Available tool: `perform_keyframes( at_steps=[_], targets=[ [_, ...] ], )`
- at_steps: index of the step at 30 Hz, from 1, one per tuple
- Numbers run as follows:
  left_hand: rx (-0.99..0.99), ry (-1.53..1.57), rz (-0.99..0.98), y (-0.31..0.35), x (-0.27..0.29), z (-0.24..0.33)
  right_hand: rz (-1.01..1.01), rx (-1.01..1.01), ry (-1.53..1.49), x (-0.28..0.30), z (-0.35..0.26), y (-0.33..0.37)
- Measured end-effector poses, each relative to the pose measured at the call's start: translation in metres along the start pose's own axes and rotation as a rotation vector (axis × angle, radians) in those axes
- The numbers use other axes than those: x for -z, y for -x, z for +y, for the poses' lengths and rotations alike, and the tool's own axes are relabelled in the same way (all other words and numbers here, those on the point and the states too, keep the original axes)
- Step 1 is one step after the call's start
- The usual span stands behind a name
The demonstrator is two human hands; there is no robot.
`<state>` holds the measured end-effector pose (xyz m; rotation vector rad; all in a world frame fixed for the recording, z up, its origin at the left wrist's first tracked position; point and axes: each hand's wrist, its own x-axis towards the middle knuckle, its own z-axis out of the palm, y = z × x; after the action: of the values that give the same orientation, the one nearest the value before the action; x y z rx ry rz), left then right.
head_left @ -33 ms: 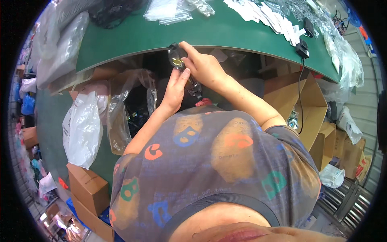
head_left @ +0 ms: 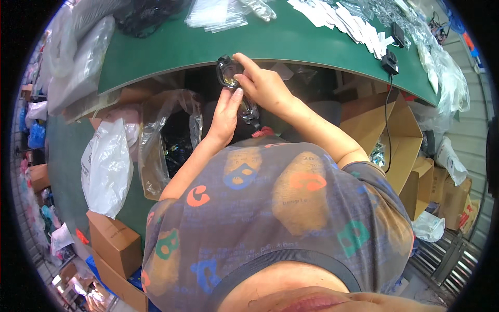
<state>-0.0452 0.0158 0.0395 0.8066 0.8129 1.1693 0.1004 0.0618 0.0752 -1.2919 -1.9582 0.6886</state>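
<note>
A pair of black-framed goggles (head_left: 227, 73) with clear, shiny lenses is held between my two hands, just in front of the table's near edge. My right hand (head_left: 264, 86) pinches the upper lens, its index finger stretched along the rim and its thumb on the lens face. From below, the fingers of my left hand (head_left: 225, 115) are closed on the goggles near their middle. The second lens (head_left: 249, 110) hangs lower, between my wrists, and is partly hidden by my left hand.
The green table (head_left: 171, 49) carries clear plastic bags (head_left: 217, 14), white paper slips (head_left: 348, 26) and a black power adapter (head_left: 390, 63) whose cable hangs down. On the right stands an open cardboard box (head_left: 387, 132). At left, a plastic-lined box (head_left: 153, 140) holds dark items beside a white bag (head_left: 106, 166).
The goggles have tilted slightly, so the yellowish glint on the upper lens has faded and the lens looks clearer. My hands have barely shifted.
</note>
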Motion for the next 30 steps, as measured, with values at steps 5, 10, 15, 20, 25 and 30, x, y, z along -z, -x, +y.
perform_keyframes(
  at_steps=[5,10,15,20,25,30],
  targets=[
    [0.011,-0.153,-0.123,0.001,0.018,0.003,0.044,-0.017,-0.387,0.006,0.033,0.005],
    [-0.144,-0.531,-0.202,0.001,0.035,0.026,-0.299,-0.085,-1.044,0.005,0.027,0.022],
    [-0.656,-1.585,0.035,-0.011,0.075,0.057,-0.443,-0.364,-0.825,0.05,0.038,0.043],
    [-0.372,-1.446,-0.067,-0.003,0.072,0.013,-0.644,-0.135,0.011,0.081,0.023,0.047],
    [0.002,-0.733,-0.209,-0.007,0.05,-0.019,0.073,0.051,0.101,0.132,0.088,-0.006],
    [0.126,-0.36,-0.265,-0.013,0.023,-0.021,0.243,-0.114,0.759,0.189,0.154,-0.065]
  ],
)
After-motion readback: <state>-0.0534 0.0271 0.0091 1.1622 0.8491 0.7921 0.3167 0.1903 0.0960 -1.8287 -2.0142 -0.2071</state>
